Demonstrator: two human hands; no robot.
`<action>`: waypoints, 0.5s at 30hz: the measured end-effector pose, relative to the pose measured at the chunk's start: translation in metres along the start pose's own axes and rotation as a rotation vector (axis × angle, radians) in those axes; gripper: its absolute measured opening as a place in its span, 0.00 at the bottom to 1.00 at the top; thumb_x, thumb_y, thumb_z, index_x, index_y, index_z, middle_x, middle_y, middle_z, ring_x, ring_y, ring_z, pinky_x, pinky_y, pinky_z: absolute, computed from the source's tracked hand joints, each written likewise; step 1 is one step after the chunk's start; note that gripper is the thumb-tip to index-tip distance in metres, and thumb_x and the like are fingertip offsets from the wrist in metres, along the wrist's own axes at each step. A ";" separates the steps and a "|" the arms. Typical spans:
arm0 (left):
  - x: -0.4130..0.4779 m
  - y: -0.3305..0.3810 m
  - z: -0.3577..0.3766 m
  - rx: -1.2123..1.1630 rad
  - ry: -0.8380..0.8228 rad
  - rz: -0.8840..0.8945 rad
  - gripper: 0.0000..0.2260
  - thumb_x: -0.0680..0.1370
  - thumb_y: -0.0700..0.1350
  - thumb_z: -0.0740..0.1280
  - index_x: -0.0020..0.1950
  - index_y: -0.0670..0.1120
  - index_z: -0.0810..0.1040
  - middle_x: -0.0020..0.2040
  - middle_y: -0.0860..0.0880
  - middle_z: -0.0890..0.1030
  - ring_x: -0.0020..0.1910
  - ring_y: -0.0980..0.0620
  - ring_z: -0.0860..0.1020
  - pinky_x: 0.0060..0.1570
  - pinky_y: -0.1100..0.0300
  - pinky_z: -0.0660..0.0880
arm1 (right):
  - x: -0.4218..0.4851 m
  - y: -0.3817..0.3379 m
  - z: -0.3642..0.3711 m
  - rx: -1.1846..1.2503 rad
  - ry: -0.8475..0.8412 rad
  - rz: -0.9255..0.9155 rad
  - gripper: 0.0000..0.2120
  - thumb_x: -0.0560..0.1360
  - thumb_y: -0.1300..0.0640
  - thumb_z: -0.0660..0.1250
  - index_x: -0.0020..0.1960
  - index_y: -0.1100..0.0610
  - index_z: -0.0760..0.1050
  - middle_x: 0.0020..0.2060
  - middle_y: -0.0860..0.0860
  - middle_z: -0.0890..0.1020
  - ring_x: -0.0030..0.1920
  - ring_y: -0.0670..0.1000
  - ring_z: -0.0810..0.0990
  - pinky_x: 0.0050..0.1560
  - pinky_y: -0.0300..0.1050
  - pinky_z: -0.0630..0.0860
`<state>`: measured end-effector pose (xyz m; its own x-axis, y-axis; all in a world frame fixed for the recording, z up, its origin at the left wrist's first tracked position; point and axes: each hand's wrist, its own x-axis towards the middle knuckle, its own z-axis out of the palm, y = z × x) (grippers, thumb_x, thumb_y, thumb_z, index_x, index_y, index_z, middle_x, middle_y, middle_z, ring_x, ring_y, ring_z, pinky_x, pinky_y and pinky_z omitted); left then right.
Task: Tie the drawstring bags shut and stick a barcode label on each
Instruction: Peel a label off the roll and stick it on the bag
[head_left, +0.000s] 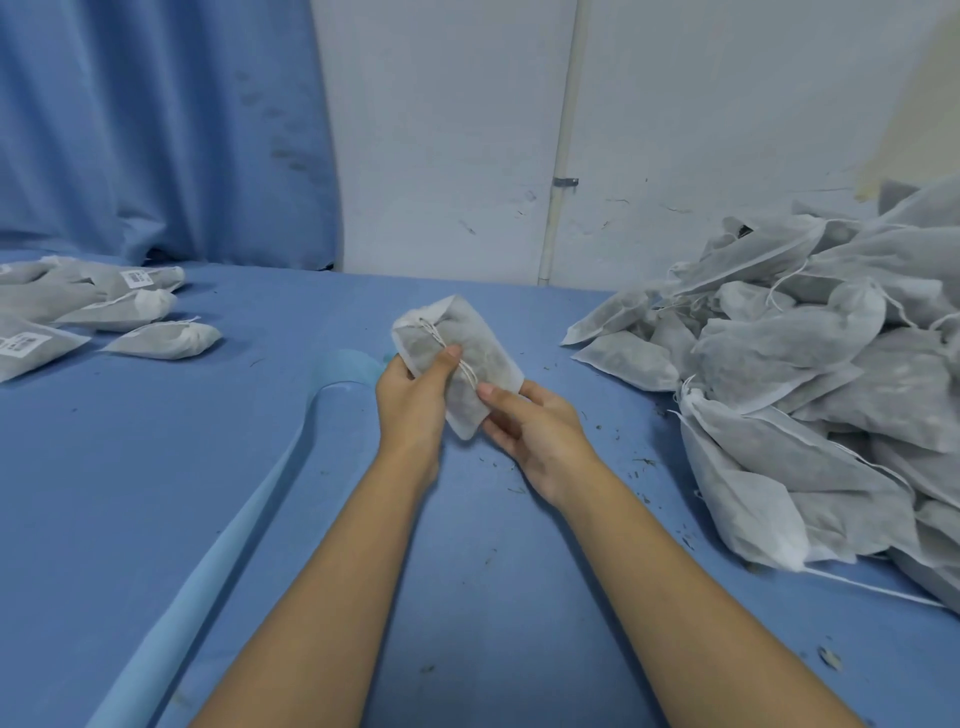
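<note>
A white non-woven drawstring bag (475, 353) filled with dark material is held above the blue table, its gathered mouth pointing up and left. My left hand (415, 402) grips its left side, thumb pressing the white drawstring (447, 351) against the bag. My right hand (530, 421) holds the bag's lower right corner, thumb on top near the string's end. A blue label backing strip (332, 384) curves along the table just left of my hands.
A big heap of similar bags (810, 374) covers the table's right side. At the far left lie several bags, some with a white barcode label (137, 279). A blue curtain (156, 130) and a white wall stand behind. Dark crumbs dot the cloth.
</note>
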<state>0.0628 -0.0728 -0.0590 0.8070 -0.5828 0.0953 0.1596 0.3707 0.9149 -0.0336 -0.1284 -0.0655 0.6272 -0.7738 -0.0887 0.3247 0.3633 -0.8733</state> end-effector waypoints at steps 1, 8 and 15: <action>0.001 0.001 -0.001 0.017 -0.005 0.004 0.06 0.76 0.37 0.68 0.52 0.41 0.79 0.46 0.45 0.83 0.44 0.50 0.82 0.45 0.59 0.79 | 0.000 0.000 -0.001 -0.013 -0.001 0.000 0.13 0.73 0.67 0.70 0.57 0.63 0.77 0.45 0.54 0.84 0.41 0.47 0.84 0.41 0.36 0.79; 0.014 0.010 -0.028 0.372 0.148 0.179 0.11 0.73 0.34 0.62 0.31 0.44 0.68 0.29 0.50 0.68 0.29 0.54 0.65 0.30 0.60 0.63 | 0.003 0.010 -0.004 -0.324 -0.021 -0.048 0.16 0.74 0.69 0.66 0.61 0.61 0.71 0.45 0.55 0.82 0.42 0.50 0.82 0.47 0.41 0.81; 0.019 -0.002 -0.053 0.753 -0.006 0.272 0.14 0.74 0.35 0.58 0.51 0.48 0.81 0.44 0.47 0.80 0.44 0.47 0.76 0.41 0.59 0.69 | 0.013 0.025 0.007 -0.754 0.087 -0.163 0.11 0.76 0.61 0.66 0.58 0.59 0.74 0.48 0.53 0.79 0.31 0.47 0.77 0.49 0.47 0.80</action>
<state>0.1076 -0.0464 -0.0798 0.7593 -0.5467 0.3529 -0.4705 -0.0866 0.8781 -0.0125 -0.1261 -0.0854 0.5447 -0.8365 0.0587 -0.1810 -0.1857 -0.9658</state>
